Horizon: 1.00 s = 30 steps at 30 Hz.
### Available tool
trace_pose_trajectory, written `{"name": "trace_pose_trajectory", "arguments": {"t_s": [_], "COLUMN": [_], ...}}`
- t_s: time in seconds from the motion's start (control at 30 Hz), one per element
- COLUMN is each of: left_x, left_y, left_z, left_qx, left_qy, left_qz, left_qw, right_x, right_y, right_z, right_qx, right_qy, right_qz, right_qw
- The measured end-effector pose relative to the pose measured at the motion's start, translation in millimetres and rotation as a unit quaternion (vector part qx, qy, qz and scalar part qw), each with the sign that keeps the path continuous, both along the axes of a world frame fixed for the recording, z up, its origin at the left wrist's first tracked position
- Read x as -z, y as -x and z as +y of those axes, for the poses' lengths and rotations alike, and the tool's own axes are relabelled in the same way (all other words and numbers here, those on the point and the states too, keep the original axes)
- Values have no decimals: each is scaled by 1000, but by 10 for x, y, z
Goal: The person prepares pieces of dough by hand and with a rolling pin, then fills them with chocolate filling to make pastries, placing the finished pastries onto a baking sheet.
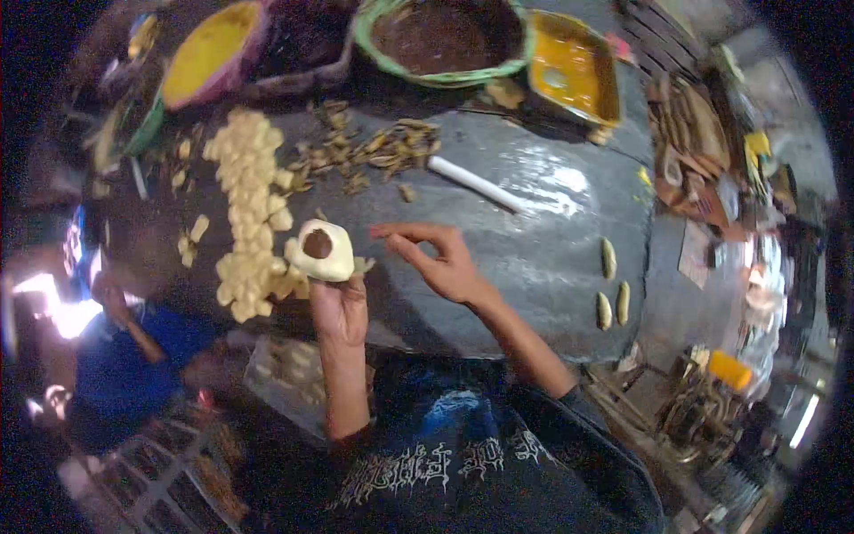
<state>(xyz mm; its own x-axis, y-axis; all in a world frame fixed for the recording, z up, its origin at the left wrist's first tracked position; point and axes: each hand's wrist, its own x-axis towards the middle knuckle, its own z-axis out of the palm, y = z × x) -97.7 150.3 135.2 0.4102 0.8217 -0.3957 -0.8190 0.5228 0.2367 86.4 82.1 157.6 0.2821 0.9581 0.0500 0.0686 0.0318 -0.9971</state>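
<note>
My left hand [340, 313] is held palm up over the near part of the dark table, its fingers closed from below around a pale, flattened piece of dough [333, 263]. A brown lump of filling [318, 243] sits on top of that dough. To the right of it, apart from the dough, my right hand [443, 264] hovers with its fingers stretched out to the left and the thumb close beneath them; nothing shows in it. Left of my hands lies a long heap of pale dough pieces [249, 200]. Behind it are several small brownish filling pieces [382, 149].
A white rolling pin [476, 184] lies across the table [525, 267]. Along the back stand a green-rimmed basin [427, 78] of brown filling, a tray [614, 98] of orange liquid and a pink-rimmed yellow tub [258, 44]. Three shaped pieces [608, 258] rest at right. A person in blue [133, 365] is at left.
</note>
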Motion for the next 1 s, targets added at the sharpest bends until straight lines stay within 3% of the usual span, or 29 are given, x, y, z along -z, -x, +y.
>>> {"name": "trace_pose_trajectory", "arguments": {"t_s": [0.23,0.3,0.4,0.5,0.6,0.73,0.87,1.0], "left_x": [161,224,130,249,321,376,340,396], "left_y": [589,630,423,300,402,585,719,889], "left_z": [882,964,1052,1093,1167,1230,1201,1095], "left_qx": [-87,-63,-69,-52,-23,-19,-59,-61], "left_qy": [-18,-38,8,-65,-15,0,18,8], "left_qz": [93,23,97,215,49,-124,-109,-143], "left_qw": [992,997,993,973,998,992,992,988], "right_x": [620,703,861,894,952,1084,1235,1198], "right_y": [-432,-660,-783,-776,-672,-415,-254,-239], "right_z": [722,902,1140,1295,1380,1427,1501,1624], "right_qx": [39,46,33,-39,-74,-121,-151,-172], "right_qy": [140,162,105,93,83,51,108,78], "right_qz": [-222,-289,-408,-473,-492,-487,-476,-540], "right_qw": [964,942,906,875,863,863,860,820]}}
